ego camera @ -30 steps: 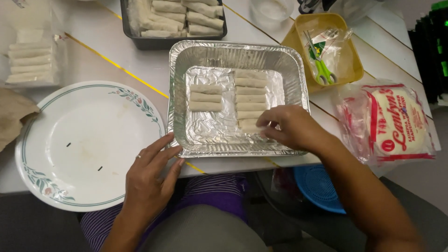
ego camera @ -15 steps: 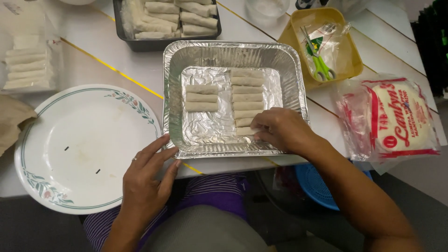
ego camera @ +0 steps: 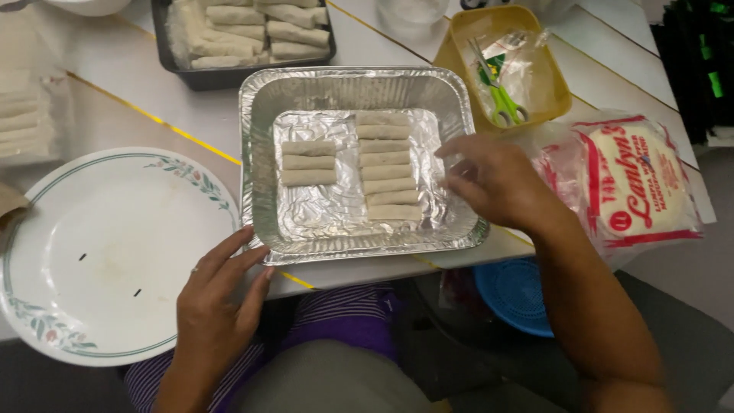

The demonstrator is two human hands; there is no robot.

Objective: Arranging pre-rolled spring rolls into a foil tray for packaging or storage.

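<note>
Left hand: lies flat and open at the near table edge, holding nothing, fingertips touching the near left corner of the foil tray and just beside the rim of the white floral-edged plate. Right hand: empty, fingers loosely spread, raised over the tray's right rim. The foil tray sits at the table centre, lined with foil sheet. Inside it lie two columns of uncooked spring rolls: a short column of three on the left, a longer column of seven on the right, each roll touching the next. Right of the tray: a red-printed bag of round wrappers. Beyond it: a yellow tub containing green scissors. Farthest: a black tray stacked with further rolls
</note>
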